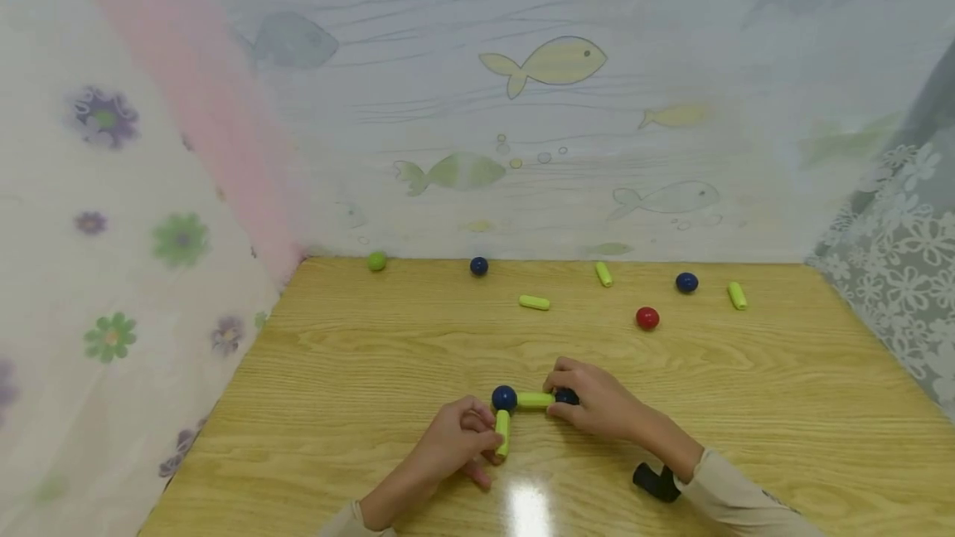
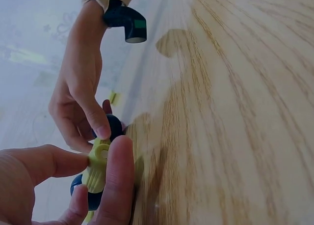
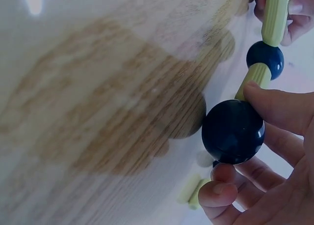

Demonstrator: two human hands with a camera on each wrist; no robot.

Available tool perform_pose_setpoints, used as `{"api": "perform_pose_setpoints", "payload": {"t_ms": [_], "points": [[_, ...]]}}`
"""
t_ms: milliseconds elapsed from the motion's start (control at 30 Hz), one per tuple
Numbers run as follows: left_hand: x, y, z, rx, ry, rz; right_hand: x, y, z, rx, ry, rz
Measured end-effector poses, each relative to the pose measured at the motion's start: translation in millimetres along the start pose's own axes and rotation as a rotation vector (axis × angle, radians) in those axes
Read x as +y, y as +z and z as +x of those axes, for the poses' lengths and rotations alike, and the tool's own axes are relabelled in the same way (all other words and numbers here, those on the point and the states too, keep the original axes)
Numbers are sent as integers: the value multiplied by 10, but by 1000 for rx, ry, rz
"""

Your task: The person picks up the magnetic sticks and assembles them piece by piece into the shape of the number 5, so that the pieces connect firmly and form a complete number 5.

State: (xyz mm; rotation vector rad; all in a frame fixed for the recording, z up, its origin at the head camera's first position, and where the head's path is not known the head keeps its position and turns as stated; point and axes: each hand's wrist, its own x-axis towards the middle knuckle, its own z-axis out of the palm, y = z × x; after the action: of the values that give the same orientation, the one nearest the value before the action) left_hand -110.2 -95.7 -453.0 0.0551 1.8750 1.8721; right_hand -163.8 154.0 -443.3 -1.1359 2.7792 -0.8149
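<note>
On the table, two yellow-green magnetic sticks join at a dark blue ball (image 1: 504, 398) in an L shape. One stick (image 1: 503, 434) points toward the person, and my left hand (image 1: 453, 442) pinches it between thumb and finger; its round end shows in the left wrist view. The other stick (image 1: 535, 400) runs right to a second dark blue ball (image 3: 233, 131). My right hand (image 1: 597, 400) grips that ball, its thumb lying where ball and stick (image 3: 254, 80) meet. In the head view the fingers hide part of this ball.
Farther back lie a green ball (image 1: 377, 261), a blue ball (image 1: 479, 266), another blue ball (image 1: 687, 282) and a red ball (image 1: 647, 318). Loose yellow-green sticks lie among them, one (image 1: 534, 302) nearest the middle. A black wrist device (image 1: 656, 482) sits by the right sleeve. Patterned cloth borders the table.
</note>
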Motion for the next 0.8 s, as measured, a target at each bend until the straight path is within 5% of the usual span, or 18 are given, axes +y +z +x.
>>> {"api": "perform_pose_setpoints", "payload": {"t_ms": [600, 800], "points": [[7, 32, 47, 8, 1, 10, 7, -12, 13, 6, -3, -2], [41, -24, 60, 7, 26, 128, 9, -10, 28, -4, -9, -7]]}}
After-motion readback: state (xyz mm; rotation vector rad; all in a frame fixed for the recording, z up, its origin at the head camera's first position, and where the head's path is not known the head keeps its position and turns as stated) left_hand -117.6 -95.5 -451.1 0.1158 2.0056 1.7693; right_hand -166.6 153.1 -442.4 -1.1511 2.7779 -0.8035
